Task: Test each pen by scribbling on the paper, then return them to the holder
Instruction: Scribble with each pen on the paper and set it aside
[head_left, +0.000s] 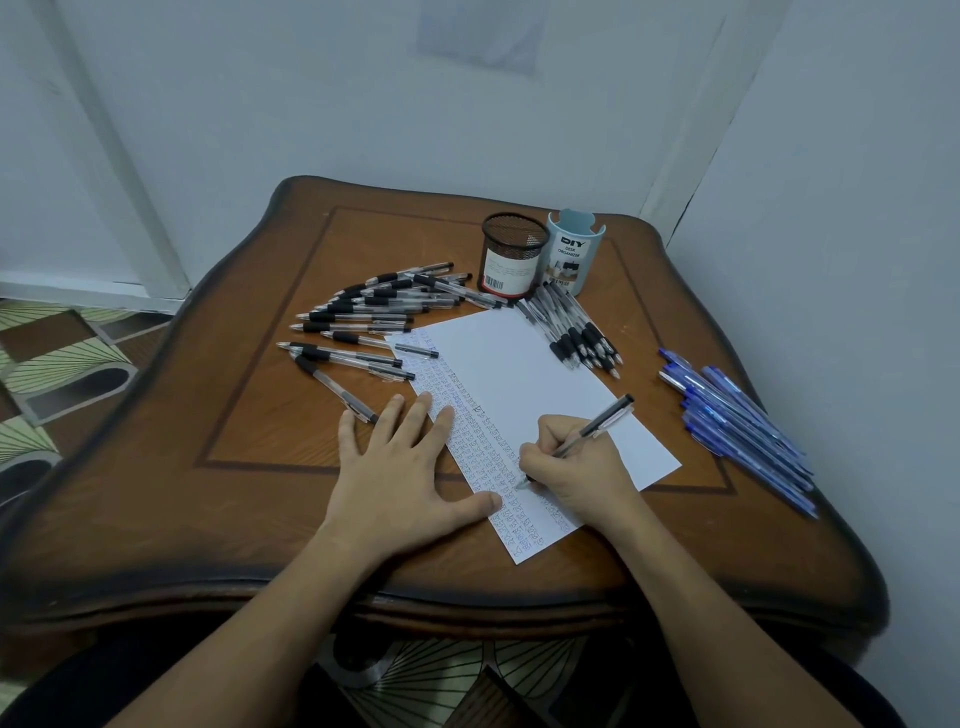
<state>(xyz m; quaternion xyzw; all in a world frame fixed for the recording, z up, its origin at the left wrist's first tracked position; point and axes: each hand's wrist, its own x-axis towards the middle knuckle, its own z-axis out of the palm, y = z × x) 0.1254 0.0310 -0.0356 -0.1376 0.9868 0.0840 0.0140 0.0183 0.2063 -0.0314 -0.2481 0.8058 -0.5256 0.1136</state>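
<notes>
Right grip (571, 467) pinches a pen (602, 423) on paper (519, 364); holder (574, 254) reads "DIY DESK ORGANIZER".

Wooden worktop (249, 467), brown, wavy dark rim, thin dark inlay line forming a rectangle inside the edge, diagonal grain panels. Sits in a room corner: pale grey-blue back wall (311, 104), side wall (857, 208) on the right, a dark crack (687, 208) at the joint just above the worktop's far right corner. Faint paler rectangular patch (483, 31) high on the back wall. White trim (130, 197) runs diagonally on the left. Patterned floor (62, 358) in green, brown and cream fan shapes, left of and under the worktop.
</notes>
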